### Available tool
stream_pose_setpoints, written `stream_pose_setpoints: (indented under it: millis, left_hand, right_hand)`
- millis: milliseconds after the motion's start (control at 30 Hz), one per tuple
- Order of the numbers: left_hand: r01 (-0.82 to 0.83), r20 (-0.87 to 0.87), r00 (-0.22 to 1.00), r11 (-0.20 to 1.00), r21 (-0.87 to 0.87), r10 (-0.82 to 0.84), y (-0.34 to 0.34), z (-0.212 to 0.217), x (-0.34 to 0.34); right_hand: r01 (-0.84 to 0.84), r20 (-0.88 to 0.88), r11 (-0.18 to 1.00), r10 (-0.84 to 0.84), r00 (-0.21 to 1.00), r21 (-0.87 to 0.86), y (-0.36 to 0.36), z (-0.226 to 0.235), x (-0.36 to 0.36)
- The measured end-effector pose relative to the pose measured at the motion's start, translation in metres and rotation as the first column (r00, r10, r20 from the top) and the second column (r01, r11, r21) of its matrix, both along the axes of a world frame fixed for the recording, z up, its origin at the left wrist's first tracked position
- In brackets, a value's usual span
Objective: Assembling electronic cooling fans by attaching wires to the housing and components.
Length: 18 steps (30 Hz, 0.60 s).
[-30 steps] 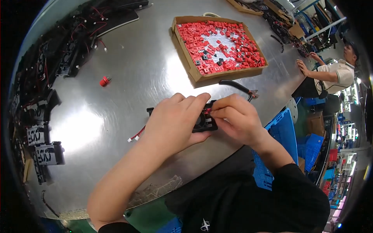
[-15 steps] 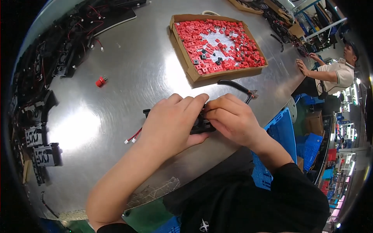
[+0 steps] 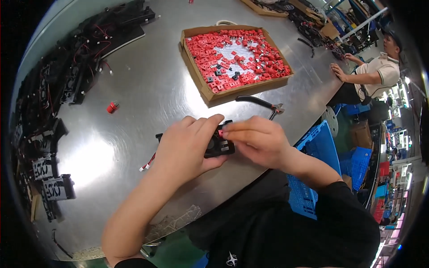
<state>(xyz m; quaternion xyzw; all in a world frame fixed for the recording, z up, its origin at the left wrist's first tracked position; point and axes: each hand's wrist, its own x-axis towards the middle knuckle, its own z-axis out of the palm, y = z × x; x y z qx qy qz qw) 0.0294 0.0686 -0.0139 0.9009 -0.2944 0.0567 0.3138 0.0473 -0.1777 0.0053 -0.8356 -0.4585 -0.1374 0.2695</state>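
My left hand (image 3: pixel 185 143) is closed around a black plastic housing (image 3: pixel 229 149), steadying it just above the metal table. A cable with red wires and white connectors (image 3: pixel 145 166) trails out beside my left wrist. My right hand (image 3: pixel 263 140) pinches at a small red part (image 3: pixel 220 133) that sits against the top of the housing. How the red part meets the housing is partly covered by my fingers. Beyond my hands lie cutting pliers (image 3: pixel 257 102) with dark handles, jaws toward the right.
A cardboard tray (image 3: pixel 243 91) of red pieces and a few black ones stands farther back. One red piece (image 3: pixel 111 107) lies at left. Black housings with wires (image 3: pixel 73 85) pile along the left edge. A blue crate (image 3: pixel 324 147) is at right; a co-worker (image 3: pixel 375 76) stands beyond.
My right hand has drawn slightly back from the housing, so the red part and more of the housing now show. The whole view has shifted a little.
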Motion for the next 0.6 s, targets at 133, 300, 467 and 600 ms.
stream_pose_setpoints:
  millis: [133,300,467,600]
  left_hand:
    - [0.002,-0.003,1.0,1.0,0.001,-0.002,-0.002,-0.001,0.0]
    - [0.002,-0.014,1.0,1.0,-0.005,-0.002,-0.001,-0.001,0.001]
    - [-0.004,-0.04,0.999,1.0,0.0,0.004,0.001,-0.001,0.0]
    - [0.006,-0.05,0.999,1.0,0.0,-0.006,0.0,0.0,0.0]
  right_hand:
    - [0.076,-0.123,0.994,-0.065,0.99,0.084,-0.001,0.003,0.003]
    - [-0.058,-0.063,0.998,0.057,0.996,-0.021,0.007,0.0,0.014]
    - [-0.046,-0.003,0.988,0.046,0.999,-0.146,0.011,0.005,0.005]
    - [0.056,0.044,0.99,-0.051,0.998,-0.131,0.011,0.001,-0.009]
